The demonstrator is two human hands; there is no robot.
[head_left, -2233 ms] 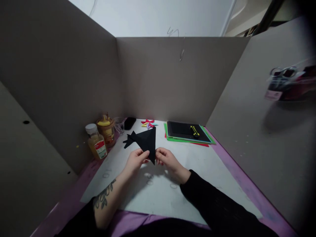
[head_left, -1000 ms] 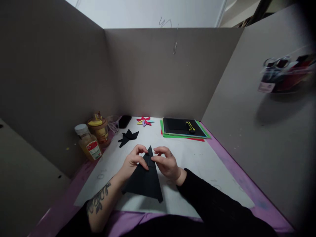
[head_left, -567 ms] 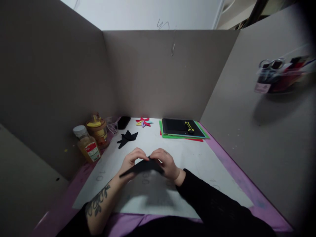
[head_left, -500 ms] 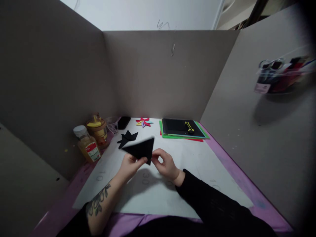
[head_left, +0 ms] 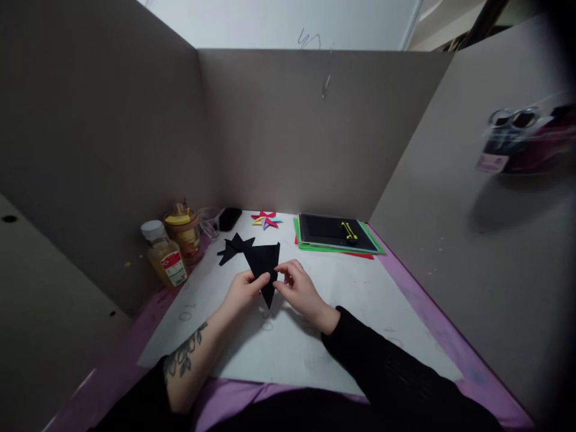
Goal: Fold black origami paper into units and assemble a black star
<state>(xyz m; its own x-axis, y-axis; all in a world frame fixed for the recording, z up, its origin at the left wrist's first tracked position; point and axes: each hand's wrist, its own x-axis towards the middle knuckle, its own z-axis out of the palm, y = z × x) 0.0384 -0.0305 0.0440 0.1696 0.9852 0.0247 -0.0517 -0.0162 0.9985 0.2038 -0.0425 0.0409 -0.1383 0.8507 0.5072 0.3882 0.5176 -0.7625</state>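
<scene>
A black folded paper triangle (head_left: 264, 265) is held up above the white sheet (head_left: 360, 312), its sharp tip pointing down towards me. My left hand (head_left: 243, 289) pinches its left edge between thumb and fingers. My right hand (head_left: 298, 288) is closed on the paper's right edge, thumb and forefinger together. A finished black folded shape (head_left: 231, 247) lies on the sheet just behind the triangle.
Grey cardboard walls (head_left: 288, 132) enclose the desk on three sides. Two bottles (head_left: 167, 259) and a dark case (head_left: 230, 218) stand at the left wall. A coloured paper star (head_left: 266, 219) and a stack of coloured sheets (head_left: 335, 235) with a yellow clip lie at the back.
The triangle lay on the sheet a second ago, was lifted, and has been turned so its tip points down. Both hands stayed at its near end.
</scene>
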